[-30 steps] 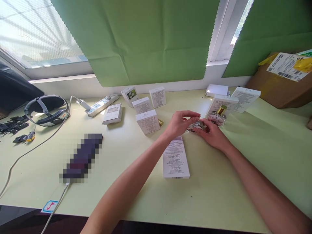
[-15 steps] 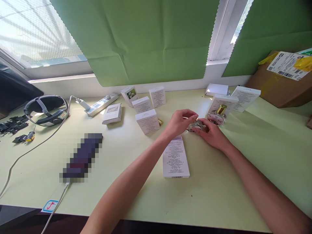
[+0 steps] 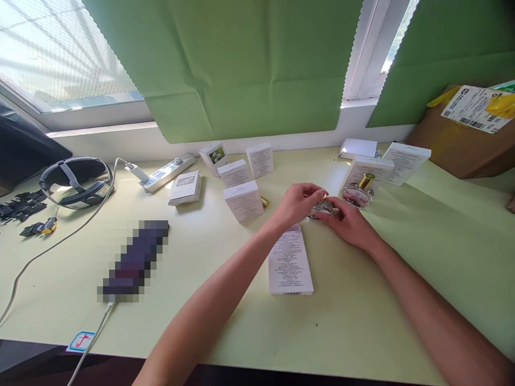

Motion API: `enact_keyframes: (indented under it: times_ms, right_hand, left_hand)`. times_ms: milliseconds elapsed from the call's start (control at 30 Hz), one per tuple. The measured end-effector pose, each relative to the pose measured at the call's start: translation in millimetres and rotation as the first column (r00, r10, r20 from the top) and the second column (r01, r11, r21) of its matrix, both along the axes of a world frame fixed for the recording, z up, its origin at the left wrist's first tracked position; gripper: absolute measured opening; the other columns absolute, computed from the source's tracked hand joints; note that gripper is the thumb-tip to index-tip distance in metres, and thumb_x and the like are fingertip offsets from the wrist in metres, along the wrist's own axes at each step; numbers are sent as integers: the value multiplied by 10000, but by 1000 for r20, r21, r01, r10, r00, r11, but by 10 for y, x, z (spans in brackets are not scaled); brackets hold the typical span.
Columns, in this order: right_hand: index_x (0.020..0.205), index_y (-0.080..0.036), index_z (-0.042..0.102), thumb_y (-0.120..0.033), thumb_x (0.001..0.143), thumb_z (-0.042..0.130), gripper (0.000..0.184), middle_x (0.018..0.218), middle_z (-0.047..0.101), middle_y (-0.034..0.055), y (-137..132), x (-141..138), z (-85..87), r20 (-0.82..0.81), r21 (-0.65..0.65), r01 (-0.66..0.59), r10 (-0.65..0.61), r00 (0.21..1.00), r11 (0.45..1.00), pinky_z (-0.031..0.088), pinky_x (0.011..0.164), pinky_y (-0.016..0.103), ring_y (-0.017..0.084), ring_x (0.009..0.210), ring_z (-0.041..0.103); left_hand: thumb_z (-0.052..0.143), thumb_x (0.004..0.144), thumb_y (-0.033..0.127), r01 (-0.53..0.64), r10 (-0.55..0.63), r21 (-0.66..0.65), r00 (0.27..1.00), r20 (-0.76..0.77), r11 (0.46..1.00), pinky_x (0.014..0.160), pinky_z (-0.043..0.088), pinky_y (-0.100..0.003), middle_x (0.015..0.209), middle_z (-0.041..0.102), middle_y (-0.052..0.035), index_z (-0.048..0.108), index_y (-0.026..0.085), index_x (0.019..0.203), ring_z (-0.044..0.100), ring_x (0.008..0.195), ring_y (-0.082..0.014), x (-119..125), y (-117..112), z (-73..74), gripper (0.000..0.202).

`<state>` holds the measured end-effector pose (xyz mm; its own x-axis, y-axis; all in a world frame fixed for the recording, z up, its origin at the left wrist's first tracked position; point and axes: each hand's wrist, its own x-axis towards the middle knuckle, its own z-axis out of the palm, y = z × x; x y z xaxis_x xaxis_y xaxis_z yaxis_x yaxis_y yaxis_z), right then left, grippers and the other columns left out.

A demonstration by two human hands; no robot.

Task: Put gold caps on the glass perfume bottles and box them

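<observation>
A clear glass perfume bottle [image 3: 319,210] stands low between my hands, partly hidden by the fingers. My left hand [image 3: 300,202] is closed over its top from the left; the fingers cover most of the neck and whatever sits there. From the right, my right hand [image 3: 351,219] grips the bottle's body, thumb in front. A second perfume bottle [image 3: 356,196], with a gold cap, stands upright just beyond my right hand. Nearer me, below the left wrist, a white printed carton [image 3: 291,262] lies flat with its flap end toward the bottle.
Several white cartons [image 3: 243,201] stand left of the hands, a gold cylindrical piece [image 3: 264,201] half hidden behind one. More cartons [image 3: 406,163] are at back right, by a brown cardboard box [image 3: 462,139]. Far left are a power strip [image 3: 167,172], a headset [image 3: 78,185] and a blurred-out phone [image 3: 134,260].
</observation>
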<state>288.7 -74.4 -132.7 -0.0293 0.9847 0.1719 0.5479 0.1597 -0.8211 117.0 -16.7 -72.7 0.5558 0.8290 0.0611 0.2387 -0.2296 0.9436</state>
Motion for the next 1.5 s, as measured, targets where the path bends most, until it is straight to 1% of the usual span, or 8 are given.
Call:
enact_keyframes:
  times_ms: [133,233,367,567,933,1133,1333,1500]
  right_hand:
    - [1136,-250,617,-597,842,589,456,730,578,-17,9,9,-18,10,0,-9,9,1000,1000,342,509,270,124,541,394]
    - [1175,-251,616,-595,838,593,482,659,512,-33,18,13,-24,34,9,14,-14,999,1000,341,504,269,129,536,386]
    - [1216,-257,612,-582,840,598,497,631,462,-43,19,10,-9,40,16,15,-16,999,1000,336,505,267,130,536,382]
    - [1171,-257,622,-577,845,592,458,639,482,-39,9,6,14,15,5,-4,4,1000,1000,337,507,269,136,547,392]
    - [1150,-250,613,-579,838,602,453,762,597,-13,4,-4,5,-3,-4,13,-13,1000,1000,369,524,260,117,547,423]
    - [1164,-260,610,-575,845,597,448,749,588,-19,7,4,-6,-13,0,-8,8,1000,1000,367,529,262,116,542,417]
    - [1178,-264,605,-580,847,593,458,729,559,-24,21,16,-31,5,11,-1,1,1000,1000,343,515,265,121,542,399]
    - [1136,-256,617,-572,851,594,426,790,599,-20,13,11,-10,-6,1,-15,15,1000,1000,367,527,257,113,555,412]
  left_hand:
    - [523,937,333,75,-81,207,997,18,976,883,469,-263,1102,691,-64,704,181,1041,630,994,-156,-7,40,-39,259]
    - [483,962,267,159,-180,324,983,35,933,906,466,-259,1090,690,-71,699,183,1056,627,1013,-147,-28,71,-56,250]
    - [460,973,245,244,-263,368,965,3,897,914,475,-275,1067,690,-82,697,180,1047,632,998,-153,-73,96,-24,257]
    - [505,956,259,287,-276,400,957,-88,870,940,465,-293,1093,685,-68,697,201,1056,624,1025,-163,-119,115,48,224]
    - [562,929,248,72,-92,340,995,41,938,892,487,-265,1079,719,-34,722,218,1012,639,1048,-158,-81,95,-4,183]
    - [613,890,260,120,-128,268,992,12,956,859,500,-275,1032,733,-37,737,201,975,665,971,-160,-99,122,14,162]
    - [614,889,360,161,-166,163,986,13,973,924,474,-310,1046,744,-46,745,188,1017,662,995,-179,-101,145,-11,251]
    - [644,857,440,190,-185,-12,964,189,982,885,492,-314,1049,736,-98,734,138,1016,664,978,-193,-79,154,-92,352]
